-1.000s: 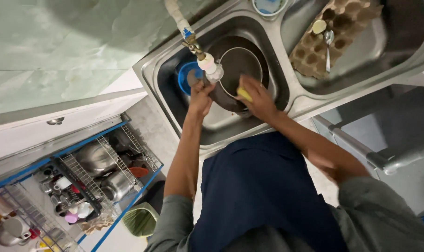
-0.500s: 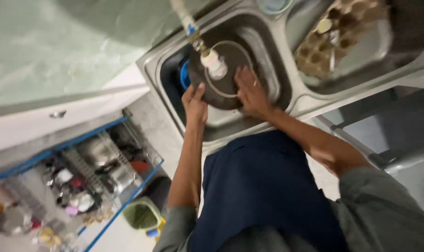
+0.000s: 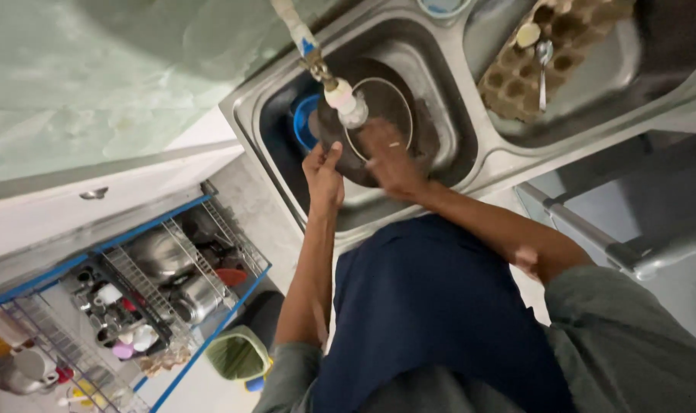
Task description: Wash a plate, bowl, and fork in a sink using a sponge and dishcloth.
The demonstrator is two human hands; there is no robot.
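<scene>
I find the pan in the sink, under the tap. Left hand grips its rim at 8 o'clock; right hand presses flat, scrubbing. Advise firm rim hold, steady strokes.

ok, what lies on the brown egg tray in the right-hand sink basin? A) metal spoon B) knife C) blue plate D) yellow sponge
A: a metal spoon lies on the brown cardboard egg tray in the right-hand steel sink basin.
</scene>
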